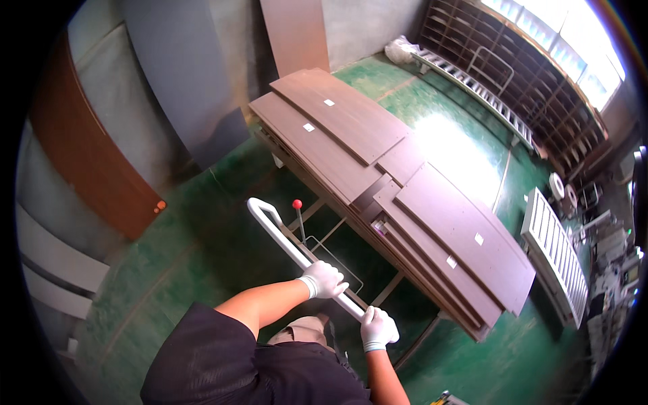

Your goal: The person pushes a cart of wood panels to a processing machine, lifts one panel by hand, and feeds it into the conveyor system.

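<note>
Both my hands wear white gloves and grip the white push handle [278, 237] of a cart. My left hand [324, 279] is wrapped round the bar near its middle. Farther right on the same bar, my right hand [379, 329] is closed. Beyond the handle lies a stack of brown panels [337, 158], loaded on the cart in uneven layers with a few small white labels on top. A lever with a red knob [297, 204] stands beside the bar, left of my hands. The panels hide most of the cart's frame.
Large grey [185, 74] and brown boards [91, 145] lean on the wall at left. A roller conveyor [476, 91] runs in front of a brown shelf rack [520, 67] at far right. Another white roller conveyor [553, 256] stands right of the stack. The floor [179, 260] is green.
</note>
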Demonstrator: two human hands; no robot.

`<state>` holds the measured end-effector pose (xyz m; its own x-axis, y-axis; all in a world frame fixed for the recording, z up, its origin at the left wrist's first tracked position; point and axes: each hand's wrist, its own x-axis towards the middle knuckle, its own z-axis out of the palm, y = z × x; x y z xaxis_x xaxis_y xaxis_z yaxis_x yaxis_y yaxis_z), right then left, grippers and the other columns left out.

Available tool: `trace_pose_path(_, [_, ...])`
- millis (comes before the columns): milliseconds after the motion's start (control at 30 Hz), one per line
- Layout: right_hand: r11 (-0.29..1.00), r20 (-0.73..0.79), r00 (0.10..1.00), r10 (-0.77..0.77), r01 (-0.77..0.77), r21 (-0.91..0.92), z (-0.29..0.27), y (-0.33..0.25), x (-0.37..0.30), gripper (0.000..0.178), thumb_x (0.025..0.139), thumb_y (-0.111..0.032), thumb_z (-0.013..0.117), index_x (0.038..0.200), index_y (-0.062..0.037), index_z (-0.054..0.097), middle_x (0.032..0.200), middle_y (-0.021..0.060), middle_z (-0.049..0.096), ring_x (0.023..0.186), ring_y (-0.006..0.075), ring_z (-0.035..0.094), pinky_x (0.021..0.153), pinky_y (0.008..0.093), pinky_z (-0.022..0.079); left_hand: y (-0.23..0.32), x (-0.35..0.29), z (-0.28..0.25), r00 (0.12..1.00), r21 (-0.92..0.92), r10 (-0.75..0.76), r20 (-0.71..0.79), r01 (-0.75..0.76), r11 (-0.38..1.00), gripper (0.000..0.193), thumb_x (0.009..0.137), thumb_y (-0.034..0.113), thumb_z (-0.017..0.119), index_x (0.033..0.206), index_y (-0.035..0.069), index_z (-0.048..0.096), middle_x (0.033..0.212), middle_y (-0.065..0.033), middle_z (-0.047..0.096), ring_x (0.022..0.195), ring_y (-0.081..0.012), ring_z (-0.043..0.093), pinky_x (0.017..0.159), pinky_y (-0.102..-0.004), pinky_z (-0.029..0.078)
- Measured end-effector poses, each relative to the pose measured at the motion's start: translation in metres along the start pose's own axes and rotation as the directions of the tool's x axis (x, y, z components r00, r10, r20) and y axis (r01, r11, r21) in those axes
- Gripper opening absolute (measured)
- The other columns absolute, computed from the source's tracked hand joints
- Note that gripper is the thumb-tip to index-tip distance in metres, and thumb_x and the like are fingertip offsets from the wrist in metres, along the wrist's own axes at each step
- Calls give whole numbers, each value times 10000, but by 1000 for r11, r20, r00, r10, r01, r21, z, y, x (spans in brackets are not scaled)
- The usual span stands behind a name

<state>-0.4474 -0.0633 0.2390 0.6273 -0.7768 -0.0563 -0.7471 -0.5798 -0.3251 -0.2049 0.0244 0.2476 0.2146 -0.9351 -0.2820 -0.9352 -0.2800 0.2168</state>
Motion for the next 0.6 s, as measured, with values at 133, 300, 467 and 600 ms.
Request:
trace_pose_path(133, [999,-8,999,34,-34,0,19,5,-4,380,1026,-396,520,913,-152,789,880,117,760,819,353,735,746,496,576,-1,-7,9,998,-26,38,-44,-39,999,473,1025,497,499,885,133,767,880,-112,760,830,-318,751,761,-444,582])
trace_pose_path(300, [1000,-19,1000,13,-13,-2,38,20,-4,400,1030,-391,512,864,-138,772,859,120,752,808,363,728,739,509,567,-1,-1,28,997,-20,-7,-73,5,1000,470,1022,494,506,886,123,761,860,-118,756,814,-321,750,756,-451,584])
trace_pose_path(467, [999,10,999,31,-31,-36,43,23,-5,420,1026,-395,512,828,-131,771,833,125,757,768,359,723,735,496,557,1,2,36,994,10,-16,-110,17,1000,466,1008,506,523,893,123,762,871,-113,762,847,-317,755,780,-453,586])
trace_pose_path(600, [1000,75,997,-15,15,5,33,23,-6,448,1046,-399,487,850,-113,769,840,141,756,773,364,730,735,511,562,6,3,42,994,14,-53,-96,55,998,459,1002,501,520,914,121,762,893,-116,766,875,-322,752,812,-462,585])
